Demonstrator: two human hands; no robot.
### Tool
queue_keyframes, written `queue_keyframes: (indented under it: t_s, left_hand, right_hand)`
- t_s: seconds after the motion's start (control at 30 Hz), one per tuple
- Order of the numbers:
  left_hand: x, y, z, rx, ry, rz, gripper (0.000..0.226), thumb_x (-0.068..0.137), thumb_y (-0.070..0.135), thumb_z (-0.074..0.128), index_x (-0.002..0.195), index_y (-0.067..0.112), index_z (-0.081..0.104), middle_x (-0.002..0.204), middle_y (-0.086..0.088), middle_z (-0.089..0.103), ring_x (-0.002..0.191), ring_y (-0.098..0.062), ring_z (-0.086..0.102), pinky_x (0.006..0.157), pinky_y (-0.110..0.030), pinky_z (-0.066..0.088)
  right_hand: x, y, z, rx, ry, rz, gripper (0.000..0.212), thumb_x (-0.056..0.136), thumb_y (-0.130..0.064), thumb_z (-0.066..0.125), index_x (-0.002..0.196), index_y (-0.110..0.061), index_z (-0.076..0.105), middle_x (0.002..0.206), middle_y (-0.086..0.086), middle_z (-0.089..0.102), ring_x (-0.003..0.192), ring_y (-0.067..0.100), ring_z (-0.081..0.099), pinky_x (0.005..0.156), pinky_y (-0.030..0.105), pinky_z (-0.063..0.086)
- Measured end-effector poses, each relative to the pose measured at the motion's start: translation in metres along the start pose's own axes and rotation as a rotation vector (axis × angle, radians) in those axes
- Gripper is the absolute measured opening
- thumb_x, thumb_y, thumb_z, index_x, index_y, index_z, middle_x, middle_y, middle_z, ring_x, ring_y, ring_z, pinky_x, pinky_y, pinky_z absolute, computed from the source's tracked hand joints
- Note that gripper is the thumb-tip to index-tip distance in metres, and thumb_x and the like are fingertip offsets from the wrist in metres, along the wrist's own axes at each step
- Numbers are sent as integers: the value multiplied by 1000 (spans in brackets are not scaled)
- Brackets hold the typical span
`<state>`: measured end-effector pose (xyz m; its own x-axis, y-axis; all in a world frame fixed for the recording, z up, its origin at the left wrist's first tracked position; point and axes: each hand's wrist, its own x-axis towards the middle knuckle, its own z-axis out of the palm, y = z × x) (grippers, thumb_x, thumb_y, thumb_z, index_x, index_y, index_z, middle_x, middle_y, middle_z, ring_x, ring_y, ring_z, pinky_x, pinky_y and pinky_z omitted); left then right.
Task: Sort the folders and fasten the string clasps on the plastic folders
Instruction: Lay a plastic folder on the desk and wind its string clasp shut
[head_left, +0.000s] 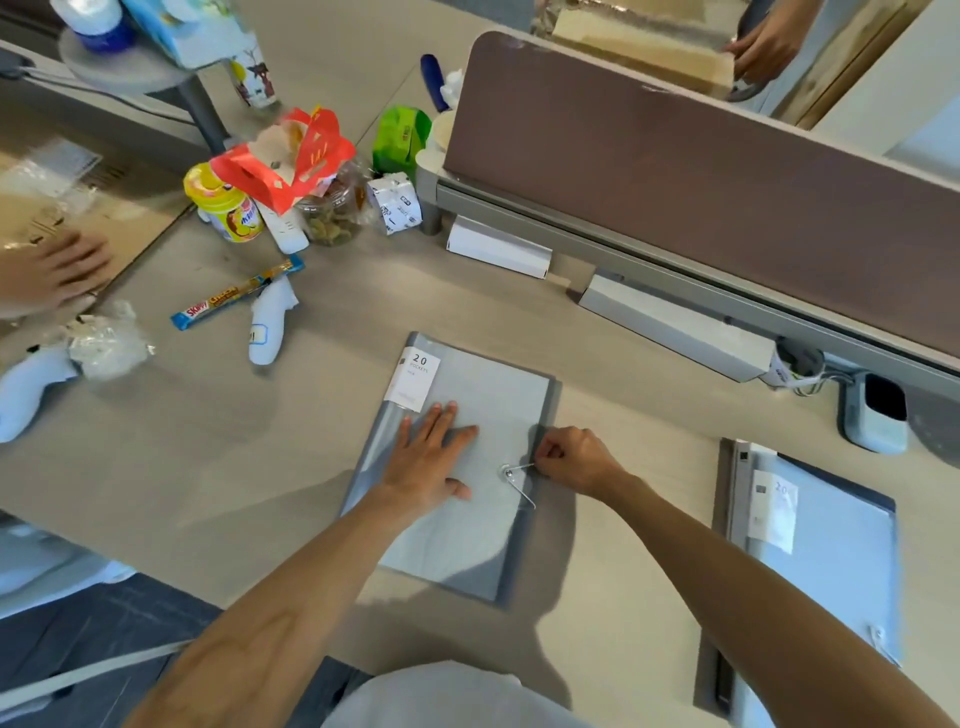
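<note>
Grey folder lies flat on the desk, mid-frame, closed, long side running away from the wearer and tilted a little to the right. White label reading "20" sits at its far left corner. Round clasp button on the cover near the right edge; a thin string runs from it to the right, and a second strand slants down toward the near right.

Left hand flat on the cover, fingers together and pointing away, thumb out to the right, palm pressing the folder down just left of the button. Right hand at the folder's right edge, fingers curled in, pinching the string's end between thumb and forefinger; exact grip is blurred, probably fingertips only.

Second folder, blue-grey, lies to the right, well apart, with its own label; it appears to rest on another folder beneath, edge only visible.

Beyond, far left of desk: snack bar, white controller, yellow cup, red carton, jar of nuts, green packet. Brown partition crosses the far right. Another person's hand rests on a cardboard box at the left edge.
</note>
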<state>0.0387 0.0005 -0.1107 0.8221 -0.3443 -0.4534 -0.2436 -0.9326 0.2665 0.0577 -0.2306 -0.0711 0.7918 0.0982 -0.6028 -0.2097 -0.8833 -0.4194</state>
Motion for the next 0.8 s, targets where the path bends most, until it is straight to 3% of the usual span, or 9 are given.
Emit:
queue_keyframes:
  t_s: [0.23, 0.47, 0.57, 0.7, 0.8]
  left_hand:
    - [-1, 1, -2, 9, -24, 9, 89, 81, 52, 63, 151, 31, 11, 162, -7, -13, 148, -27, -15, 117, -53, -4]
    - [-2, 2, -2, 9, -20, 16, 86, 83, 50, 62, 150, 31, 12, 162, -8, -12, 148, -27, -15, 117, -54, -5]
    - [-2, 2, -4, 6, -23, 12, 87, 82, 51, 63, 150, 31, 12, 162, -7, -11, 148, -27, -14, 118, -53, -5]
    - [-2, 3, -4, 4, -33, 3, 88, 83, 51, 62, 151, 32, 11, 162, -6, -13, 148, -26, -15, 118, -53, -5]
    - [-2, 2, -4, -5, -31, 8, 86, 83, 50, 63, 150, 32, 12, 162, -6, -12, 148, -26, -15, 117, -53, -5]
  right_hand:
    - [-28, 17, 27, -14, 17, -158, 9, 79, -19, 59, 85, -22, 65, 88, -1, 72, 78, 17, 63, 71, 28, 49]
    - [-36, 17, 52, -110, 197, -354, 9, 83, -15, 61, 89, -13, 68, 98, 6, 66, 96, 25, 59, 75, 33, 48]
    - [-35, 6, 60, -154, 225, -390, 12, 84, -13, 59, 91, -10, 69, 99, 10, 65, 97, 28, 58, 77, 34, 49]
    - [-23, -12, 61, -247, 243, -428, 10, 79, -12, 61, 85, -9, 69, 87, 14, 66, 85, 36, 62, 72, 40, 53]
    - [-13, -32, 59, -357, 202, -417, 17, 84, -13, 56, 94, -10, 68, 98, 15, 65, 95, 35, 58, 79, 41, 48]
